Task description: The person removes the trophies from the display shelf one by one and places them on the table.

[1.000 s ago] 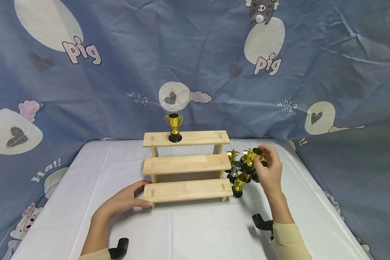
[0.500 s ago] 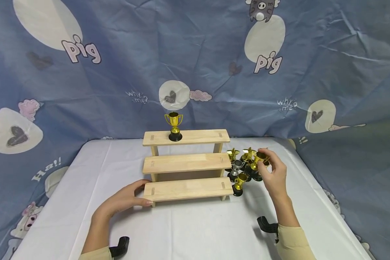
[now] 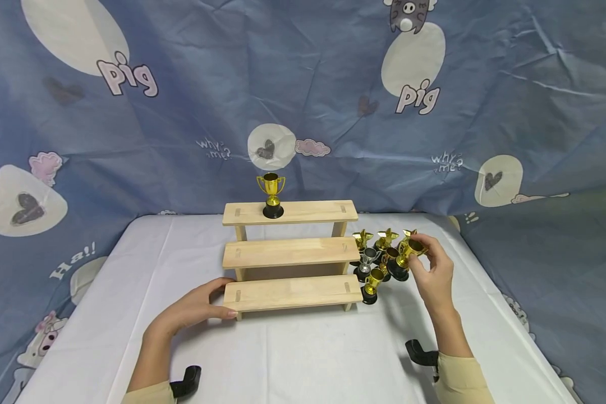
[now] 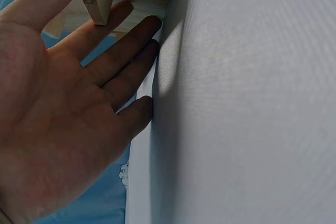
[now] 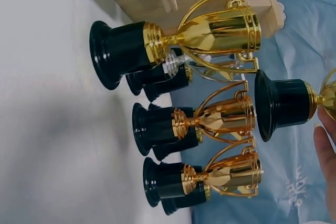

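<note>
My right hand (image 3: pixel 436 275) pinches a gold trophy cup (image 3: pixel 404 258) with a black base, raised over the cluster of trophies. In the right wrist view this held trophy cup (image 5: pixel 286 102) is above the standing ones, tops cut off by the edge. My left hand (image 3: pixel 194 307) is at the left end of the three-step wooden stand (image 3: pixel 290 294), thumb at the lowest step's front edge. The left wrist view has its palm (image 4: pixel 68 114) facing the camera, fingers extended beside the wood. Another gold trophy cup (image 3: pixel 272 191) stands upright on the top step.
Right of the stand are a front gold cup (image 3: pixel 372 283), a silver cup (image 3: pixel 367 261) and gold star trophies (image 3: pixel 385 238). Bronze-toned cups (image 5: pixel 226 116) stand behind the front one in the right wrist view. White cloth (image 3: pixel 313 353) covers the table; a blue printed curtain (image 3: pixel 303 84) surrounds it.
My right hand has moved right and slightly nearer with the gold trophy cup, uncovering star trophies and a bronze-toned cup behind it. The left hand has stayed at the stand.
</note>
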Available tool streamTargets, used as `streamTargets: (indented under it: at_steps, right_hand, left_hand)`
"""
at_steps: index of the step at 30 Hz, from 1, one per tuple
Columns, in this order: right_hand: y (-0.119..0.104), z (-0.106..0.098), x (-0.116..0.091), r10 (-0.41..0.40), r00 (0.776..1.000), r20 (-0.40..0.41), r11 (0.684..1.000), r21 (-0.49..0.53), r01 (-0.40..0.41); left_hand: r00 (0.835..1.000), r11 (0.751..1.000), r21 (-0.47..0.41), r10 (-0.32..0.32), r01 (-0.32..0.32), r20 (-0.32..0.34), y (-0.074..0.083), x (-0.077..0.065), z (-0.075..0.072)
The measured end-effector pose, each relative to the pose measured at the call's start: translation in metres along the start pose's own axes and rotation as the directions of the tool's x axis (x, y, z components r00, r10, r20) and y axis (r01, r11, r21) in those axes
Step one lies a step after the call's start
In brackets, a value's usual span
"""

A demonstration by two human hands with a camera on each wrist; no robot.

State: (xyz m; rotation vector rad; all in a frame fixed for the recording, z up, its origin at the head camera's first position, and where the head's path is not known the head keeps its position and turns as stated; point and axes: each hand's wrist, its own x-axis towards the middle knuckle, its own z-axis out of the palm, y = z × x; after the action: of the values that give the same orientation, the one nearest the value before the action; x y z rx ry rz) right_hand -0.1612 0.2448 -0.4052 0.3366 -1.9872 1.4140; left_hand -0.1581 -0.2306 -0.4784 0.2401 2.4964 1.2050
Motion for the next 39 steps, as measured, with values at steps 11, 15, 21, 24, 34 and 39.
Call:
streamTargets:
  at_steps: [11, 15, 21, 24, 34, 39]
  right_hand:
    - [0.016, -0.003, -0.006, 0.066, 0.998, -0.017, 0.997, -0.050, -0.066]
    - [0.038, -0.004, -0.011, 0.129, 0.991, 0.027, 0.985, -0.121, -0.125]
    - [0.051, -0.004, -0.016, 0.211, 0.964, 0.160, 0.946, -0.280, -0.161]
    - [0.054, -0.004, -0.018, 0.246, 0.945, 0.214, 0.931, -0.323, -0.169]
    - [0.061, -0.007, -0.024, 0.351, 0.879, 0.323, 0.884, -0.425, -0.196]
    - [0.060, -0.006, -0.025, 0.372, 0.860, 0.348, 0.871, -0.452, -0.194]
  left_hand:
    - [1.000, 1.000, 0.002, -0.007, 0.007, -0.005, 0.001, 0.001, 0.001]
    - [1.000, 1.000, 0.001, -0.008, 0.008, -0.012, 0.000, 0.002, 0.000]
    - [1.000, 1.000, -0.006, -0.006, 0.006, -0.013, -0.002, 0.002, 0.000]
    - [1.000, 1.000, -0.010, 0.000, 0.000, -0.013, -0.002, 0.002, 0.001]
    - [1.000, 1.000, -0.003, 0.006, -0.006, -0.003, 0.001, 0.001, 0.000]
    - [1.000, 1.000, -0.012, 0.005, -0.005, -0.003, 0.000, 0.000, 0.000]
